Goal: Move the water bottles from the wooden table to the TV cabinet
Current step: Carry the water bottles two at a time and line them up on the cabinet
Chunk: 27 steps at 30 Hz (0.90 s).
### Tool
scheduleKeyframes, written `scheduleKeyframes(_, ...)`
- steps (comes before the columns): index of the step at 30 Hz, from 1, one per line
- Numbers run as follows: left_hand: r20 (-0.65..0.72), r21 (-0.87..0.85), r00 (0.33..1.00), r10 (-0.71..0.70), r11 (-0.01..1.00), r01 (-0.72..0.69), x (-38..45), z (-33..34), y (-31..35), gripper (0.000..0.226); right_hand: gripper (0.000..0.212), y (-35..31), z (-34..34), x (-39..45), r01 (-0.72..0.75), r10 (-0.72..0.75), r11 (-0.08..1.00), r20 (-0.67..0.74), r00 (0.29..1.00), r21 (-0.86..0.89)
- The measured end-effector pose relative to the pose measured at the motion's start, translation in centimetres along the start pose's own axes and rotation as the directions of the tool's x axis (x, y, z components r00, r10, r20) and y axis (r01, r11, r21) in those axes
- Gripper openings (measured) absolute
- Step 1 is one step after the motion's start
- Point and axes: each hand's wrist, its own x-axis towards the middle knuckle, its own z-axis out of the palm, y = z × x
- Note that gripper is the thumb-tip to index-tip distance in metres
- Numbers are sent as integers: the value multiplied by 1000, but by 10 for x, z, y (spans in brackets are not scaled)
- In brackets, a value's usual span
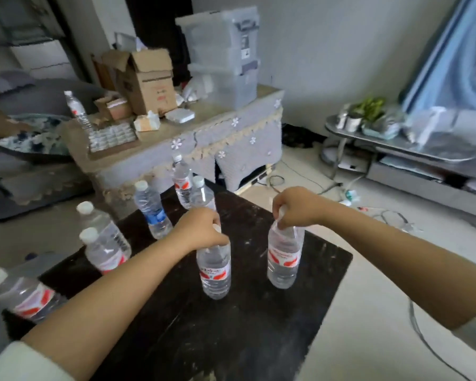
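Hands both closed on bottle necks, one each. Left hand (202, 228) wraps the cap/neck of a red-label bottle (214, 266) standing mid-surface; right hand (296, 206) pinches the top of a second red-label bottle (285, 257) just to its right. Both bottles look upright w/ bases at or barely off the dark wooden surface (259, 325); can't tell if lifted yet.

Progress: early, by my read. Still on the surface: blue-label bottle (152, 209), two at the far edge (182, 181) (202, 193), two at the left edge (94, 215) (103, 250), one tilted-looking at near left (25, 294), though wide-angle lens may be bending it. So approx eight left incl. the two in hand.

TV cabinet (412, 145) sits well apart, far right, w/ small pots/plants (368, 111) and clutter on top; no water bottles visible on it, though that area is blurry. One more bottle (76, 108) stands on the cloth-covered table (193, 125) behind, not part of the job as far as I can judge.

Left to do: carry this pair over, then repeat for the rest.
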Motion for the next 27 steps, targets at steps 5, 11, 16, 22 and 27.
scheduleKeyframes(5, 3, -131, 990, 143, 981, -141, 44, 26, 117, 17, 11, 84, -29, -62, -218, 227, 972, -114, 967, 86)
scheduleKeyframes(11, 83, -177, 944, 319, 937, -301, 81, 66, 269, 20, 9, 199, -61, -136, -404, 432, 899, -193, 881, 167)
scheduleKeyframes(16, 107, -150, 911, 398, 912, -381, 102, 101, 389, 34, 9, 303, -85, -193, -535, 550, 835, -149, 822, 132)
scheduleKeyframes(22, 125, -89, 870, 478, 878, -470, 129, 139, 514, 33, 8, 417, -109, -250, -663, 706, 706, -166, 689, 248)
scheduleKeyframes(27, 159, -21, 838, 522, 851, -525, 162, 163, 596, 31, 7, 500, -124, -281, -705, 800, 592, -177, 574, 390)
